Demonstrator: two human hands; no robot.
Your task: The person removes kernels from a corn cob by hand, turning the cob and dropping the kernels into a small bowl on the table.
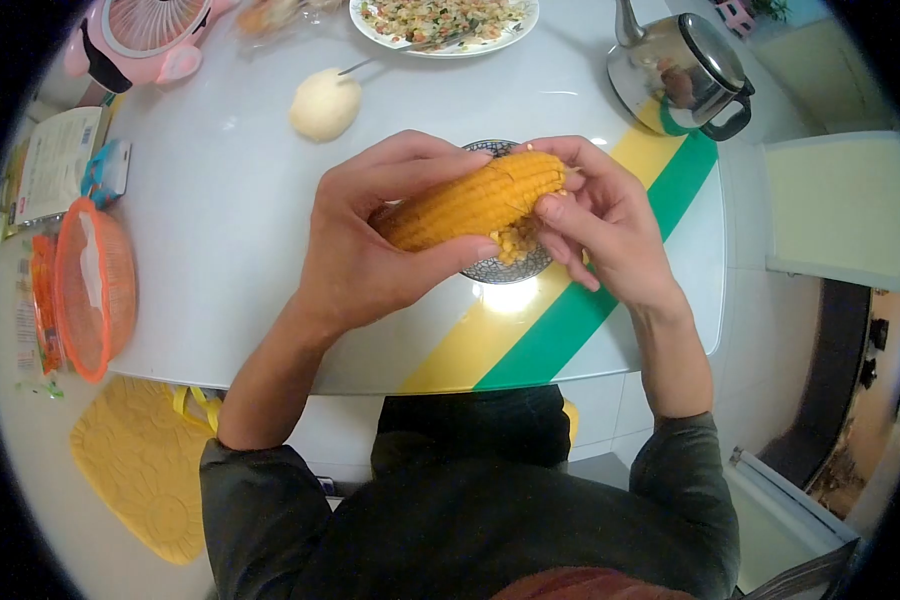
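A yellow corn cob (475, 202) is held nearly level above a patterned bowl (485, 272), its right end tilted slightly up. My left hand (370, 225) wraps round the cob's left end, thumb below and fingers above. At the right end, my right hand (610, 215) has its thumb and fingers closed on the cob's tip. Loose corn kernels (515, 245) lie in the bowl under the cob. Much of the bowl is hidden behind the cob and both hands.
Beyond my left hand sits a pale bun (326, 105). A plate (532, 22) of chopped food with a utensil stands at the back, a metal kettle (678, 75) at back right. An orange basket (122, 290) and a pink fan (155, 30) are on the left.
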